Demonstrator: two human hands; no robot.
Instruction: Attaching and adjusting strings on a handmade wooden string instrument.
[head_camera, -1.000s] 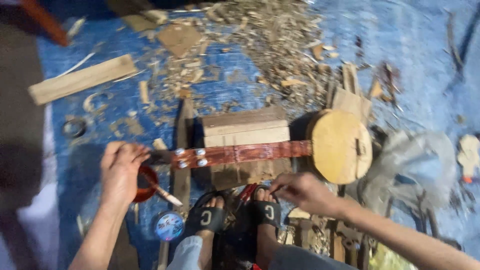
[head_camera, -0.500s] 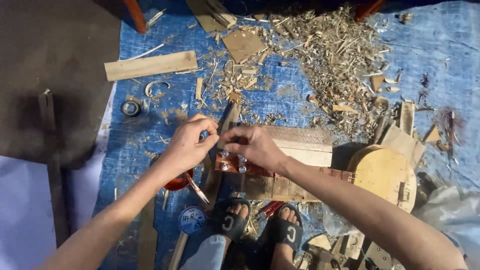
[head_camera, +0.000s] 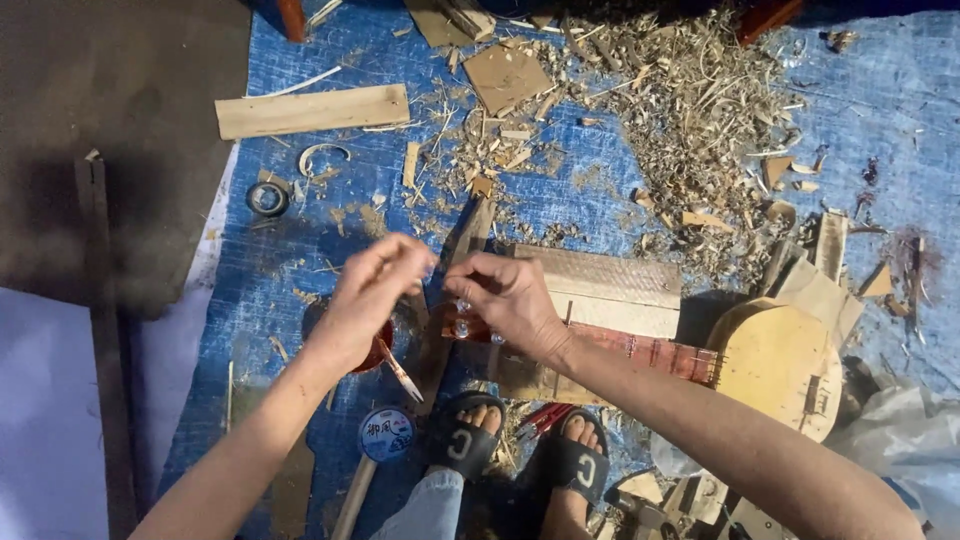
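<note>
Head view: both hands' grip (head_camera: 440, 285) meets above instrument headstock (head_camera: 460, 325).

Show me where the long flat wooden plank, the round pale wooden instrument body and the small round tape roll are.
Long flat wooden plank (head_camera: 312, 110): head view, middle of its top face.
Round pale wooden instrument body (head_camera: 778, 365): head view, centre of its flat face.
Small round tape roll (head_camera: 267, 199): head view, its rim.
</note>
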